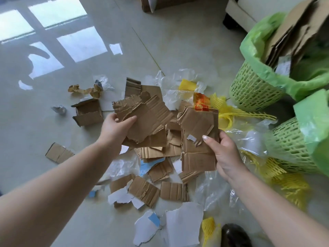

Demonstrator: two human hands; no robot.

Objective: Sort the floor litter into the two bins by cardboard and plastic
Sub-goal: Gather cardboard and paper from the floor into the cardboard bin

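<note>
My left hand [114,129] grips a torn stack of brown cardboard [147,118] above the litter pile. In my right hand [224,154] is another creased cardboard sheet [197,138], held upright by its right edge. Below both lie more cardboard scraps [174,190], white paper pieces [183,223], clear plastic film [213,193] and yellow foam netting [229,113]. At the far right stand two green mesh bins with green liners: the far bin [252,86] holds folded cardboard [292,32], the near bin [292,145] shows plastic at its rim.
A small open cardboard box [87,113], a flat scrap [58,152] and crumpled paper [87,90] lie on the glossy tile floor at left. A white sofa base [245,13] and a brown box [160,2] sit at the back. A dark shoe [235,236] is at bottom.
</note>
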